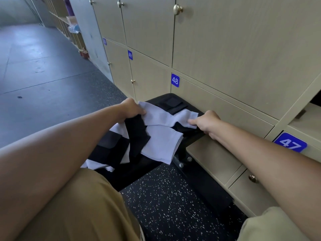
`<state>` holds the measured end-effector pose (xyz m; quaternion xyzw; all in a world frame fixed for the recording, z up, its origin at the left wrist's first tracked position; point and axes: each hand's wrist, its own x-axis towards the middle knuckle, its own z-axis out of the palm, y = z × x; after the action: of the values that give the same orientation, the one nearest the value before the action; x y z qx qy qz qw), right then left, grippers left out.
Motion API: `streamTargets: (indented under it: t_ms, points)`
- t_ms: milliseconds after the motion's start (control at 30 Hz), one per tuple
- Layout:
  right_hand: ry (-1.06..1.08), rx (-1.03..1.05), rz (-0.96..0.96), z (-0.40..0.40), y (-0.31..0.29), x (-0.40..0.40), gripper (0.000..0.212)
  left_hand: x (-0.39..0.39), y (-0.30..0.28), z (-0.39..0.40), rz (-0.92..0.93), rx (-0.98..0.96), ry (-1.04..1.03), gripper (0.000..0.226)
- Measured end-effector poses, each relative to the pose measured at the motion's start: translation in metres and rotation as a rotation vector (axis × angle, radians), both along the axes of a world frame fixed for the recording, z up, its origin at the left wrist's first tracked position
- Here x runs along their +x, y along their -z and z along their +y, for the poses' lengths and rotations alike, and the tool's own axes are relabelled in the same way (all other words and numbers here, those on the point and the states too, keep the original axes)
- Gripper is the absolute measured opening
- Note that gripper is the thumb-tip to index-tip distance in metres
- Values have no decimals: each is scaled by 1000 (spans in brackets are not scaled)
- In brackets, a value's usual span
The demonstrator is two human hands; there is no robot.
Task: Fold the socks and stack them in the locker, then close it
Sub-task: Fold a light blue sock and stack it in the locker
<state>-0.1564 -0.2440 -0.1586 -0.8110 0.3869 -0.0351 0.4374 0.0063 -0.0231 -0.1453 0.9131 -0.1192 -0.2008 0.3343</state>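
While a white sock (166, 115) is pinched at both ends by the left hand (129, 108) and right hand (207, 122), the loose socks (161, 145) near the bench (173, 101) edge could be dragged off.

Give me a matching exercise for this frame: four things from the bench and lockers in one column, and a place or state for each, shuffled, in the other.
Things:
1. white sock
2. black sock
3. folded white sock
4. label 48

Places or states:
A. lies alone at the bench's near right edge, in neither hand
B. stretched between the left hand and the right hand
C. fixed to a locker front behind the bench
D. lies across the bench just below the left hand

Pairs: 1-B, 2-D, 3-A, 4-C
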Motion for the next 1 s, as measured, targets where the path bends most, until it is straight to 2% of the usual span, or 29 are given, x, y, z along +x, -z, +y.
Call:
streamTargets:
  t_ms: [67,200,300,400,533,733,1000]
  points:
    - [17,110,-15,-1,-1,0,50,-3,-3,-3,-22,-23,8,29]
    - [8,163,17,-2,-6,-6,21,-7,-9,-4,-65,-82,36,24]
    - [12,190,6,-5,-8,-13,25,-12,-15,-2,-105,-154,39,26]
    - [20,271,-37,-7,-14,-20,12,-18,-24,-3,-175,-258,40,29]
    - [30,391,-114,-11,-22,-31,20,-30,-41,-7,-241,-403,26,35]
    - [-17,459,-251,-18,-47,-60,6,-51,-63,-12,-312,-538,51,34]
    - [110,475,-457,-29,-75,-111,32,-82,-81,-24,-252,-579,168,22]
